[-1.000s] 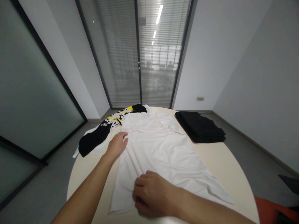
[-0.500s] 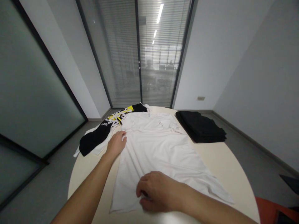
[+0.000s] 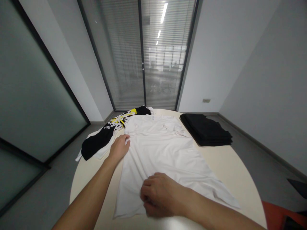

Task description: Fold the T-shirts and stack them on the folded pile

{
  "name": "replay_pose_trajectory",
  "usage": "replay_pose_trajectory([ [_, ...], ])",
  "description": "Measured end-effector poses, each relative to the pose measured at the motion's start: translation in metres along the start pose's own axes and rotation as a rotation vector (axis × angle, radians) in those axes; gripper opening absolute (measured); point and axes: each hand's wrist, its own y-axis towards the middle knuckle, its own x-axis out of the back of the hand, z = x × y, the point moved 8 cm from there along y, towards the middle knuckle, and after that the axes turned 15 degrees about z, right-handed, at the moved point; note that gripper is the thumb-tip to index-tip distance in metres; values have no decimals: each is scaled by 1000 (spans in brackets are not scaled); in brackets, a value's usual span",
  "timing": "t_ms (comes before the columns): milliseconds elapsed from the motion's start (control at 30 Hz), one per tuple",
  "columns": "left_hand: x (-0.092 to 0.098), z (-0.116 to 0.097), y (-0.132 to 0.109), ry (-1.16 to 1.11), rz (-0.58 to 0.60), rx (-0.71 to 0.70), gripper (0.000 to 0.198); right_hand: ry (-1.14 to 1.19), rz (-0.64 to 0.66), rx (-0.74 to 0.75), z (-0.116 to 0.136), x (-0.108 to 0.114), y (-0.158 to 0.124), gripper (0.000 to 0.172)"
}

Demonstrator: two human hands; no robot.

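Observation:
A white T-shirt (image 3: 165, 156) lies spread over the table with soft creases, its far end folded or bunched. At the shirt's left edge, my left hand (image 3: 120, 146) has its thumb and forefinger closed on the fabric. My right hand (image 3: 160, 195) lies over the near part of the shirt, close to the hem. Its fingers are curled in toward the thumb and appear to pinch the cloth, though the fingertips are partly hidden and slightly blurred.
The round cream table (image 3: 230, 166) carries a stack of folded black garments (image 3: 206, 131) at the back right. A black garment with yellow and white print (image 3: 103, 140) lies on white cloth at the left. An orange-red chair (image 3: 280, 215) stands at the lower right.
My right hand has shifted slightly away from me, and the gap between its thumb and fingers has narrowed. My left hand stays in place.

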Motion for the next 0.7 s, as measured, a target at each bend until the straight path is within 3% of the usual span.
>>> replay_pose_trajectory([
  [267,1,0,1,-15,-7,-5,29,-104,-151,106,9,3,1,15],
  [433,0,0,1,-7,-8,-8,28,42,-98,221,21,-2,3,14],
  [700,-2,1,2,-1,1,-20,26,-55,-78,289,24,-11,3,37],
])
